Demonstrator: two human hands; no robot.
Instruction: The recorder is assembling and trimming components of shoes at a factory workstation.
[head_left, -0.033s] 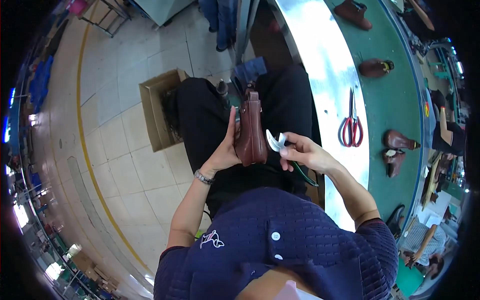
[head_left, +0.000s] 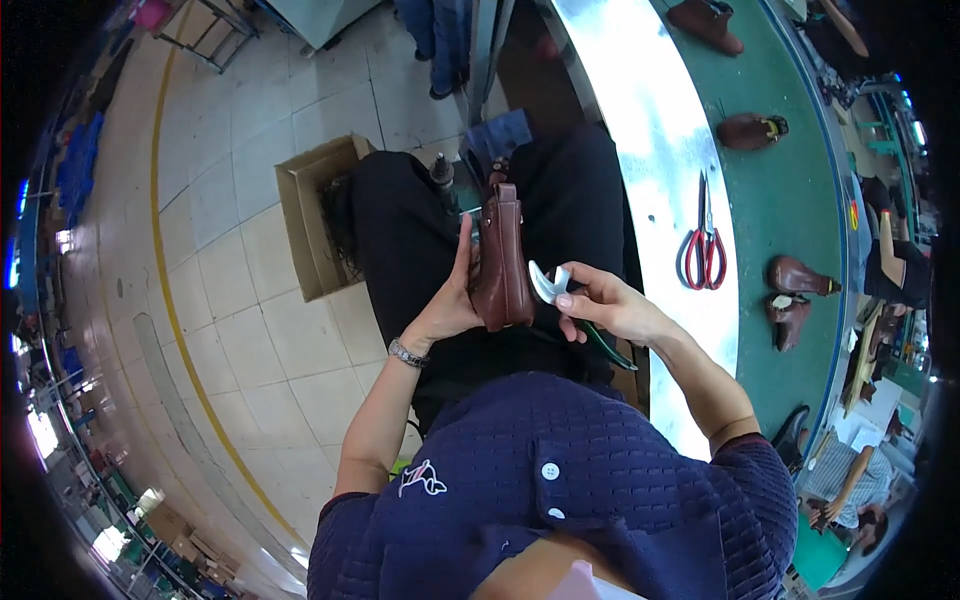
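Observation:
My left hand (head_left: 450,305) is wrapped round the side of a brown leather ankle boot (head_left: 502,265), held over my lap. The boot's narrow end with a pull tab points away from me; its broad end is nearest me. In my right hand (head_left: 610,305) is a green-handled tool with curved silver jaws (head_left: 547,284), gripped between thumb and fingers. The jaws are just right of the boot, and a small gap seems to separate them. Part of the tool's handle is hidden by my fingers.
Red-handled scissors (head_left: 704,258) lie on the metal ledge (head_left: 665,130) at my right. Beyond it, a green conveyor surface (head_left: 760,210) carries several brown boots (head_left: 798,278). An open cardboard box (head_left: 305,240) stands on the floor left of my knees. Other people sit far right.

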